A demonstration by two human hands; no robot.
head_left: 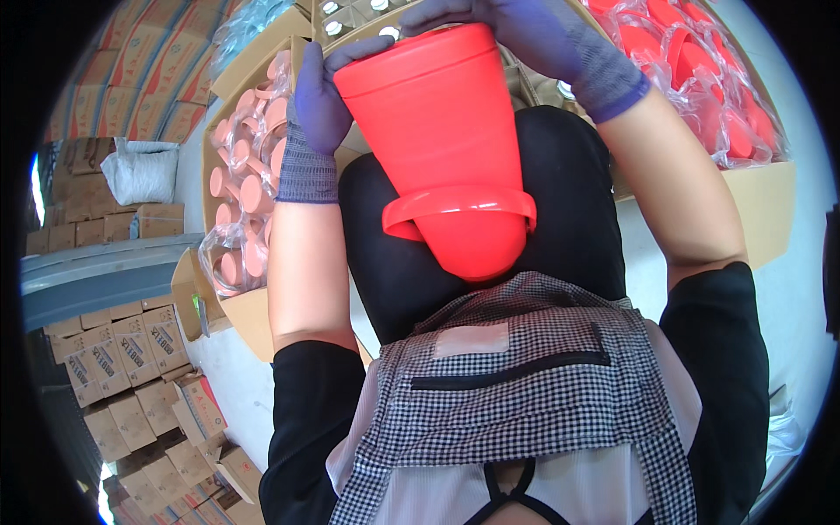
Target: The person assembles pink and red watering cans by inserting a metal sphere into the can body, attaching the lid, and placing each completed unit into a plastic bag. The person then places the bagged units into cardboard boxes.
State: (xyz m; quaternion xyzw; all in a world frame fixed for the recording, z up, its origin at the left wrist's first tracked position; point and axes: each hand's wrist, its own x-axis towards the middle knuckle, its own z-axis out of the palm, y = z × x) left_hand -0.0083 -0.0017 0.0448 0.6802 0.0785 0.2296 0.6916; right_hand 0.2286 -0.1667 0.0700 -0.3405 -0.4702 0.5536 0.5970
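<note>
Part of my right grip is cut off; it and my left grip clasp red container, inside hidden. Carton holds bagged pink pieces.

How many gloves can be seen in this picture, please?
2: one on the left hand, at the left of the red container; one on the right hand, at its far edge.

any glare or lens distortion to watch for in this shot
Head view: black fisheye rim all around, stacked cartons leaning near the left edge; head view: blown-out white slivers at far left; head view: glossy highlights on the red container's curved band and glints on clear plastic wrap.
</note>
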